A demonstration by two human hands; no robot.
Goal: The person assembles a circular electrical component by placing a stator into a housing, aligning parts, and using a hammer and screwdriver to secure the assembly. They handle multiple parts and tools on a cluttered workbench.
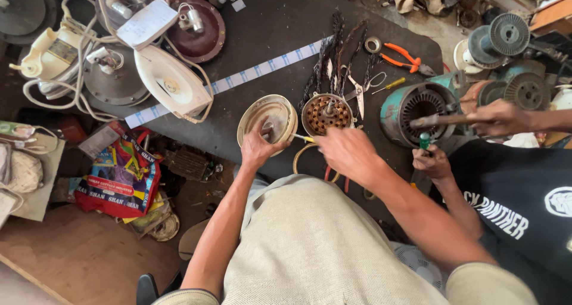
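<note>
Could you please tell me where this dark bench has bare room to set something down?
Bare bench top lies beyond the striped paper strip, between the maroon motor cover and the burnt wire bundle. It is crowded around the copper-wound stator, cream cover and orange pliers.

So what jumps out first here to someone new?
Centre of the dark bench: the left hand grips a cream round motor cover, while the right hand works a yellow-handled screwdriver beside the copper-wound motor core. At right, another person's hands hold a tool at a teal motor housing. A white clothes iron lies upper left.
</note>
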